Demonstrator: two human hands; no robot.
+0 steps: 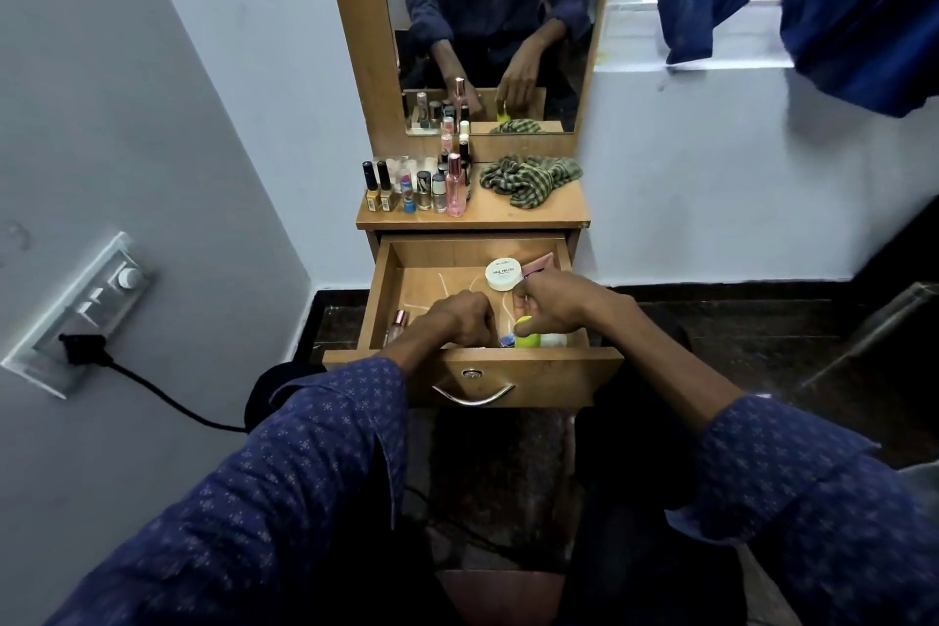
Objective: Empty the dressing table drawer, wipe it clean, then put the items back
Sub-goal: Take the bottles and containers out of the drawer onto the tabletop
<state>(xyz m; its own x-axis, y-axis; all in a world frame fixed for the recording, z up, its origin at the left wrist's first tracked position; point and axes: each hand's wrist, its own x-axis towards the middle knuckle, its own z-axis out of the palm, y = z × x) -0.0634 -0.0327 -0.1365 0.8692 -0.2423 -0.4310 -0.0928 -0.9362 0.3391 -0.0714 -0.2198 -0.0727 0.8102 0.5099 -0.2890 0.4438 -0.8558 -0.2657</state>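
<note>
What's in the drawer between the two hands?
In the head view, only bare drawer floor with a thin white scribble shows in the gap between the left hand and the right hand. Nothing else lies there.

wooden drawer (pixel 472 374) with a shiny metal handle (pixel 473 396); a checked cloth (pixel 528 179) on the smooth wooden top (pixel 488 214).

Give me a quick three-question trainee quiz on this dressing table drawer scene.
1. True or false: the open wooden drawer is already empty.
2. Where does the green checked cloth lie? A in the drawer; B on the tabletop; C on the floor.
3. Which hand is at the bottle with the yellow-green cap?

Key: 1 false, the round white nail polish tub remains inside; 2 B; 3 the right hand.
</note>
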